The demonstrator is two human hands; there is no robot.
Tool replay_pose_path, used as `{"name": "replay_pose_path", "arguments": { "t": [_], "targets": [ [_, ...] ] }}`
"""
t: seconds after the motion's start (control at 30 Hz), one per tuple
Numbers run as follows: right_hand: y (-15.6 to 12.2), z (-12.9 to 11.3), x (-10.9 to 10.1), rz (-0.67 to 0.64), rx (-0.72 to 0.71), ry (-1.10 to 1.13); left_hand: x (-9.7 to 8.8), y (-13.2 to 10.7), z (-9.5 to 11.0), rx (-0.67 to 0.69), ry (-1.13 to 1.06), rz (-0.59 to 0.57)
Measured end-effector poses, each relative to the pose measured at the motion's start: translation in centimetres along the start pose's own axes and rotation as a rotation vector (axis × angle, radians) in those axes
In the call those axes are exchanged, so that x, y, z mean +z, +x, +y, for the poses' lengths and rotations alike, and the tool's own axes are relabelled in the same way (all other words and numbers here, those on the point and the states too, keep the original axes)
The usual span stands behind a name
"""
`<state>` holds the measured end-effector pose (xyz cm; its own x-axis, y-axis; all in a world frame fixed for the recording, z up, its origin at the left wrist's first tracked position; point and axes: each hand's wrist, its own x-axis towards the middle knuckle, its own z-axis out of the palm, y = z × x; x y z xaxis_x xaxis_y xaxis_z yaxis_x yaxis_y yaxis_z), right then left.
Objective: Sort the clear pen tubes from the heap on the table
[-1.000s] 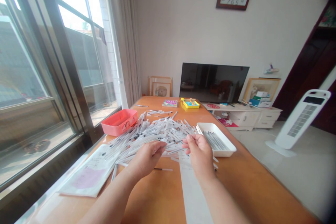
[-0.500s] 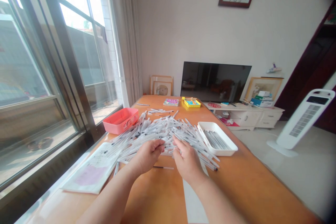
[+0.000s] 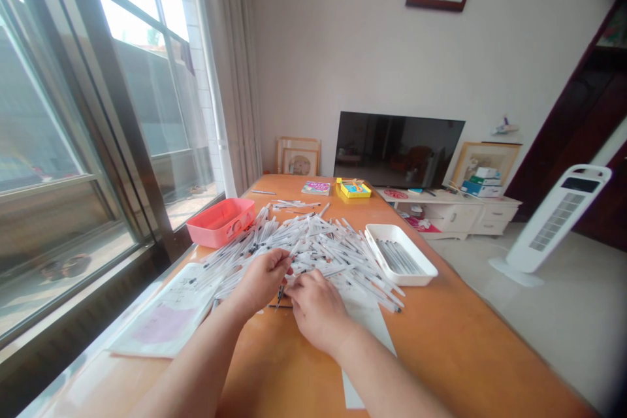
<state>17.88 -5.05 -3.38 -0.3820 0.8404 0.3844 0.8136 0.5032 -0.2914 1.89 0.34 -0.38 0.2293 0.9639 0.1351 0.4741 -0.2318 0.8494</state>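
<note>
A large heap of clear-barrelled pens (image 3: 313,235) with dark tips spreads over the wooden table (image 3: 274,366) in front of me. My left hand (image 3: 264,279) is closed in a pinch at the near edge of the heap, on a pen (image 3: 279,298) whose dark tip points down. Close beside it, my right hand (image 3: 316,305) has its fingers curled together near that tip; what they hold is hidden. A thin dark refill-like stick (image 3: 280,306) lies on the table below the hands, partly covered.
Right of the heap stands a white tray (image 3: 426,279) containing several grey pens. A pink basket (image 3: 210,234) sits at left, above a printed plastic bag (image 3: 157,323). Under my right forearm lies a white paper strip (image 3: 353,395). Farther back are a booklet (image 3: 316,188) and yellow box (image 3: 355,191).
Both hands have moved left and closer together. A dark pen tip now shows pointing down between them. The right hand has turned palm-down, and the view has shifted slightly.
</note>
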Motion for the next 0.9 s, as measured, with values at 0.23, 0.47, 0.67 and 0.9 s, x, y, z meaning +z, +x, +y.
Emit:
{"name": "replay_pose_path", "arguments": {
  "t": [0.23, 0.47, 0.67, 0.9],
  "targets": [
    [0.4, -0.6, 0.9, -0.004, -0.025, -0.038, 0.0, 0.1, 0.0, 0.034, 0.033, 0.033],
    [0.7, -0.4, 1.6, 0.015, 0.112, -0.029, 0.1, 0.1, -0.1, 0.083, 0.067, 0.057],
    [0.8, -0.2, 2.2, 0.022, 0.129, -0.029, 0.3, 0.2, -0.3, 0.075, 0.038, 0.049],
    [1.1, 0.6, 2.2, 0.095, 0.131, 0.017, 0.2, 0.2, -0.3, 0.094, 0.035, 0.064]
  ]
}}
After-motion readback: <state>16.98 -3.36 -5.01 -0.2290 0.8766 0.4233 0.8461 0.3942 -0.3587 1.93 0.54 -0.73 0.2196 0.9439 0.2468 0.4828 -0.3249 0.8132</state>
